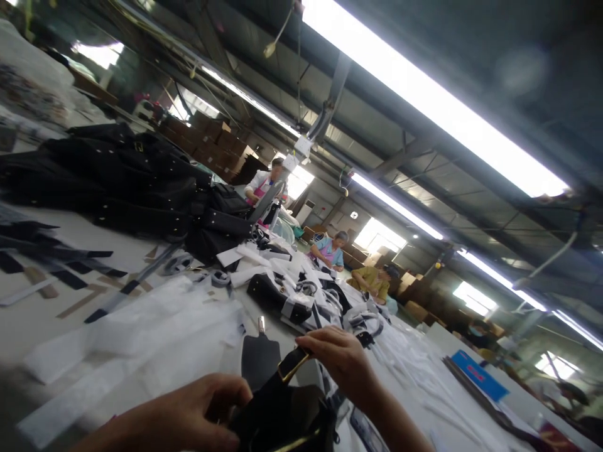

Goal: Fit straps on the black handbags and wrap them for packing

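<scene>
A black handbag [282,414] with gold trim sits at the bottom middle of the view, on the white worktable [28,320]. My left hand [188,414] grips the bag's left side, fingers curled round its edge. My right hand [342,358] is closed on the bag's black strap with a gold buckle [292,365], pinching it near the top. A flat black leather piece [259,358] with a small metal clasp lies just behind the bag.
White plastic wrapping sheets [151,333] lie to the left. Black bags [122,182] are piled at the back left, wrapped bags [301,295] in the middle. Black strips [61,263] lie far left. Three people work further along the table. A blue box [478,375] lies right.
</scene>
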`<state>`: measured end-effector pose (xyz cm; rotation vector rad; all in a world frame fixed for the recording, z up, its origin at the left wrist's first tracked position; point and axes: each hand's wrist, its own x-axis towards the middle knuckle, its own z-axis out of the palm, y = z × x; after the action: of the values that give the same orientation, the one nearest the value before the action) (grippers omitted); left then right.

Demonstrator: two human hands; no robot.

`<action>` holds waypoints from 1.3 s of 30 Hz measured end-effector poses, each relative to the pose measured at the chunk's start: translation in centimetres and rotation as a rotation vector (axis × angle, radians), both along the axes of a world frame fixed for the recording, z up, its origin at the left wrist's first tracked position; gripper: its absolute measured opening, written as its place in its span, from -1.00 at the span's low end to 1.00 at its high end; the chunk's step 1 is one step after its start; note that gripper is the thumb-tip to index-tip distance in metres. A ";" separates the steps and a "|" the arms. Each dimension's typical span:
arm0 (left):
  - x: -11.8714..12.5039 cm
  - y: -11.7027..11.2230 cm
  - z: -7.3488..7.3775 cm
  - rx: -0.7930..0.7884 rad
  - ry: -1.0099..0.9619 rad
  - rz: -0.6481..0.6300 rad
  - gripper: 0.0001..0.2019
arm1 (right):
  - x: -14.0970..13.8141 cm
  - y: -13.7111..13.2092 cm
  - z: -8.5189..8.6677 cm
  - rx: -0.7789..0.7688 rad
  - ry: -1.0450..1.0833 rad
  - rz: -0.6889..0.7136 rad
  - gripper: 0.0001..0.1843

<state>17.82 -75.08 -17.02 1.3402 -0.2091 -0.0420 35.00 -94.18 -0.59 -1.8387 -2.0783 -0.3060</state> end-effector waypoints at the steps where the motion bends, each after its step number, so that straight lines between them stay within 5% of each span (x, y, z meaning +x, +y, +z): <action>1: -0.1 0.1 0.2 0.011 0.016 -0.004 -0.69 | 0.3 -0.2 -0.1 -0.002 -0.054 0.005 -0.67; 8: -0.2 3.6 3.1 0.266 -0.039 0.134 -0.59 | 1.5 -0.8 -0.7 0.071 -0.224 0.022 -0.56; 15: 0.0 5.3 1.3 0.328 -0.016 0.162 -0.63 | 2.5 0.3 -2.4 0.047 -0.226 -0.018 -0.61; 19: -0.2 4.2 1.5 0.400 0.050 0.317 -0.56 | 1.7 0.9 -2.4 0.134 -0.179 -0.075 -0.68; 26: 1.0 0.1 4.8 0.344 -0.076 0.697 -0.62 | -0.6 2.0 -2.9 0.362 -0.216 -0.020 -0.72; 30: 1.0 -0.1 5.4 0.381 -0.108 0.771 -0.70 | -1.0 1.9 -2.9 0.305 -0.264 -0.033 -0.77; 34: 1.0 0.0 5.2 0.396 -0.133 0.732 -0.73 | -1.8 1.9 -3.0 0.269 -0.241 -0.050 -0.50; 39: 0.9 -0.8 4.3 0.371 -0.164 0.793 -0.67 | -2.5 2.4 -3.7 0.210 -0.100 -0.090 -0.65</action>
<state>18.76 -75.88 -12.70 1.7160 0.2139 0.7280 32.45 -91.76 -4.28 -1.8257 -1.9457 -0.6261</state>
